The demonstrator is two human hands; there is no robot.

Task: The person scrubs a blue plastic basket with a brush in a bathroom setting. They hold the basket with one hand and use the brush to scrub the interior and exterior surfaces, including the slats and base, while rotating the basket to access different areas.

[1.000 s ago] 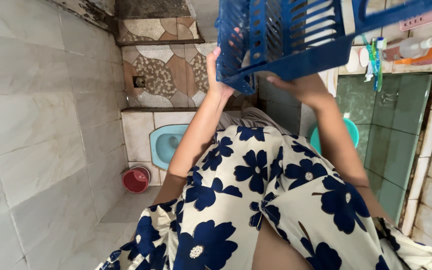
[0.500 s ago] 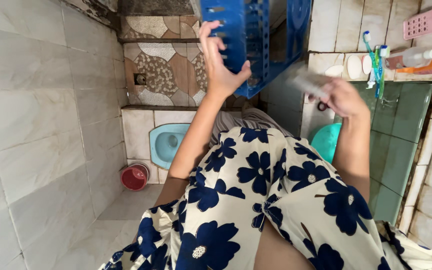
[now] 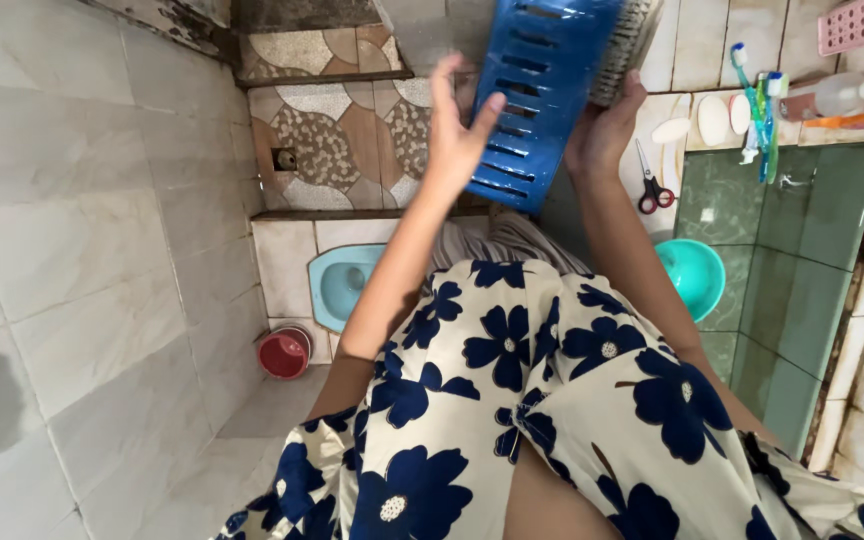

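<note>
Your L hand (image 3: 457,140) steadies the blue slotted basket (image 3: 542,95) w/ released grip (fingers spread), R hand (image 3: 602,135) grasping a scrub brush (image 3: 627,45).

Small tiled washroom, daylight-lit.
Pale grey wall tiles (image 3: 72,250), patterned pebble-style panel (image 3: 342,130), light-blue squat pan (image 3: 342,285), red cup (image 3: 285,353) beside it, green-tiled trough (image 3: 782,250) with teal basin (image 3: 697,272).
</note>
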